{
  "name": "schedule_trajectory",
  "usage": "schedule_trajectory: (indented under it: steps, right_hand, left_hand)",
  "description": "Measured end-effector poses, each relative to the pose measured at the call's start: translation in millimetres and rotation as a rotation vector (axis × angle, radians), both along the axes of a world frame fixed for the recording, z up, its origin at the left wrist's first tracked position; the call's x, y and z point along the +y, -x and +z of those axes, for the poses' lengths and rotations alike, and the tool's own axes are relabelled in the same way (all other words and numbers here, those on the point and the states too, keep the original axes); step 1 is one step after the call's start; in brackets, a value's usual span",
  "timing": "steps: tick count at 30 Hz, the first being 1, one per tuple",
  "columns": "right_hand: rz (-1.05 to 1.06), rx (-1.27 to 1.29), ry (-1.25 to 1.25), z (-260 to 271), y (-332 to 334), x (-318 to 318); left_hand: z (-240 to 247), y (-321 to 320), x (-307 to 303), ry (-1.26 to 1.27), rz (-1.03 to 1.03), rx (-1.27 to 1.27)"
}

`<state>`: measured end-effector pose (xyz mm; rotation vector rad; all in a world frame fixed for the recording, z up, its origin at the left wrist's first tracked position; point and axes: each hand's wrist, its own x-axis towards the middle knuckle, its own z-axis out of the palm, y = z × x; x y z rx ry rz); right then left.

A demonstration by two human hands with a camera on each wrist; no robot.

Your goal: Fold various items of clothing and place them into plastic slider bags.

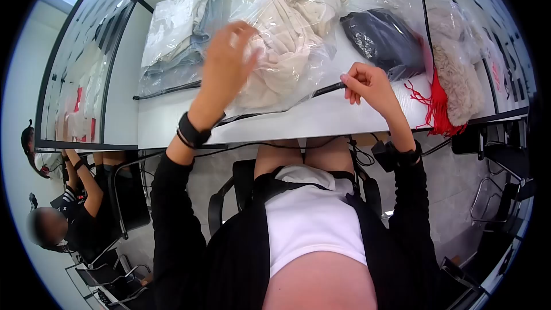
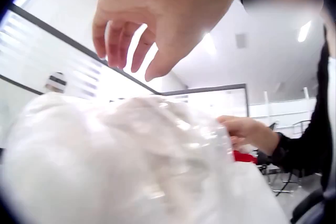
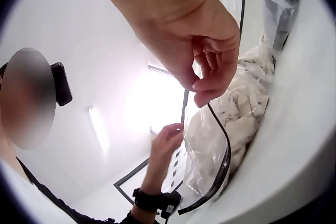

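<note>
A clear plastic bag (image 1: pixel 281 89) with a black strip (image 1: pixel 328 89) along its mouth lies before me, a cream garment (image 1: pixel 287 31) bunched inside it. My right hand (image 1: pixel 370 85) pinches the right end of that strip between thumb and fingers. In the right wrist view the bag's black edge (image 3: pixel 224 155) curves down from the fingertips of the right hand (image 3: pixel 205 61). Above the left part of the bag is my left hand (image 1: pixel 227 66), blurred. From the left wrist view, the fingers of the left hand (image 2: pixel 152 19) bend loosely downward over the bag, holding nothing.
On the left lies a bag of folded white and grey-blue clothes (image 1: pixel 178 28); on the right, a bagged dark garment (image 1: pixel 383 40). Beyond a divider are a fluffy beige item (image 1: pixel 456 80) and red fringe (image 1: pixel 439 106). Another person (image 1: pixel 80 212) sits at far left.
</note>
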<state>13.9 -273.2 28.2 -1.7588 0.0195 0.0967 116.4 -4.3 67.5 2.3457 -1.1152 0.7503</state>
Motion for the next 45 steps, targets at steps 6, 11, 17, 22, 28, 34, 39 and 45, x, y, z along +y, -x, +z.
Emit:
schedule_trajectory:
  steps: [6, 11, 17, 22, 28, 34, 39, 45]
  right_hand:
    - [-0.012, -0.040, 0.293, 2.3, 21.8, 5.5]
    - [0.046, 0.049, -0.052, -7.8, 29.5, 8.9]
    - [0.050, 0.168, -0.325, -11.0, 35.1, 7.1]
    - [-0.004, 0.175, -0.335, -9.2, 34.0, 11.9]
    - [-0.007, 0.169, -0.397, -11.3, 23.3, -7.4]
    - [-0.059, 0.158, -0.335, -14.2, 17.4, -40.8]
    - [-0.078, 0.151, -0.365, -15.6, 10.7, -48.8]
    - [-0.107, 0.185, -0.311, -17.4, 5.3, -50.4]
  left_hand:
    - [-10.0, 71.7, -59.1, -0.239, -0.411, -0.070]
    - [-23.6, 70.0, -86.8, -0.386, -0.394, -0.173]
    - [-35.7, 69.8, -87.0, -0.380, -0.425, -0.325]
    - [-33.1, 71.0, -85.1, -0.371, -0.424, -0.337]
    - [-34.4, 60.7, -74.0, -0.408, -0.373, -0.308]
    - [-33.8, 47.1, -6.9, -0.529, -0.349, -0.221]
    - [-17.8, 49.5, 38.8, -0.595, -0.286, -0.157]
    - [-20.5, 52.9, 88.3, -0.610, -0.169, -0.043]
